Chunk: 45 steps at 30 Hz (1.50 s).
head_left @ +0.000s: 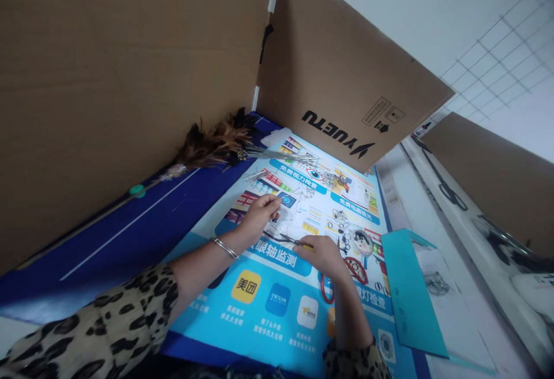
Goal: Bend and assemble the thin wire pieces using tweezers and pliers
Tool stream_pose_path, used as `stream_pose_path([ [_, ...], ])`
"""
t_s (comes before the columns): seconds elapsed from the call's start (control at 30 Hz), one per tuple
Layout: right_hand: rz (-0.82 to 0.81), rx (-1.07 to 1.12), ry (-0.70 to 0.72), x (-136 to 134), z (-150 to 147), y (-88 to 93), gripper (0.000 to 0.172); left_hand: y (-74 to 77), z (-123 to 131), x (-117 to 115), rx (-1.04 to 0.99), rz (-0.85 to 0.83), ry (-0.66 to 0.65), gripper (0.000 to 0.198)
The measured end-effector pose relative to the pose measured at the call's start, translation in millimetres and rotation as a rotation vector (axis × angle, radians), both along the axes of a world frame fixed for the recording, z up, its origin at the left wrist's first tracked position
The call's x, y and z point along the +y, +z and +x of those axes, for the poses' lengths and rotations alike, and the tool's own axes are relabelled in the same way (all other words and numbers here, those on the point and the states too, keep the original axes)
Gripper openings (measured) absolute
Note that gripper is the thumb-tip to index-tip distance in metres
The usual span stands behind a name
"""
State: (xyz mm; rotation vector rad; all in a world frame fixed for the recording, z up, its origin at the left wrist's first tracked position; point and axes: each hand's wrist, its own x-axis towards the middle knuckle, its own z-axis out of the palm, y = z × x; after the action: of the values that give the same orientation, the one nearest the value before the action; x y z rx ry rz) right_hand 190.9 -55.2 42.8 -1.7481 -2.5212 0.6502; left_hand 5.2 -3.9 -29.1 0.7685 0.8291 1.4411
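Observation:
Over the printed poster, my left hand (263, 216) is closed in a pinch. Whatever sits between its fingertips is too small and blurred to name. My right hand (324, 255) is wrapped around pliers (291, 240) with yellow-and-black handles. The slim dark jaws of the pliers point left, towards the area just below my left hand. Beyond both hands lies a bundle of thin silvery wires (281, 154). Several small wire pieces (340, 216) are scattered on the poster. To the right of my right hand lies a red-handled tool (357, 270), and a red loop (326, 289) shows beside my wrist.
The blue-and-white poster (277, 333) covers a dark blue surface (130, 240). A brown feather duster (212, 145) lies along the left cardboard wall (130, 79). Another cardboard panel (337, 73) stands behind. A teal folder (413, 292) lies at the right, near white furniture.

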Motion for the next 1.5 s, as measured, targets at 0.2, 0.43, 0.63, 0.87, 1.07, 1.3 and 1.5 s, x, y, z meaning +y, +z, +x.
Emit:
stream_pose_path([
  [0.2, -0.266, 0.35, -0.047, 1.9, 7.4, 3.6, 0.034, 3.2, 0.5, -2.9, 0.033, -0.008, 0.056, 0.017],
  [0.43, -0.563, 0.62, -0.086, -0.1, -5.8, -7.9, 0.036, 16.5, 2.7, -13.0, 0.121, 0.07, 0.121, 0.015],
  [0.63, -0.599, 0.654, -0.138, -1.2, -12.7, -10.2, 0.038, 22.7, 5.5, -18.6, 0.102, 0.047, 0.108, 0.015],
  [0.87, -0.607, 0.682, -0.151, -1.5, -13.8, -10.5, 0.039, 17.9, 4.2, -15.5, 0.121, 0.039, 0.073, 0.015],
  [1.07, -0.421, 0.604, -0.117, -7.1, -22.7, -12.2, 0.038, 13.4, 5.9, -11.7, -0.048, -0.07, 0.052, 0.019],
  [1.3, 0.233, 0.445, -0.025, -11.3, -34.8, -29.8, 0.025, 16.5, -3.3, -5.2, -0.184, -0.112, 0.09, 0.022],
  [1.5, 0.564, 0.317, 0.061, -12.7, -38.5, -42.0, 0.025, 15.8, -8.4, -1.4, -0.29, -0.16, 0.096, 0.024],
])
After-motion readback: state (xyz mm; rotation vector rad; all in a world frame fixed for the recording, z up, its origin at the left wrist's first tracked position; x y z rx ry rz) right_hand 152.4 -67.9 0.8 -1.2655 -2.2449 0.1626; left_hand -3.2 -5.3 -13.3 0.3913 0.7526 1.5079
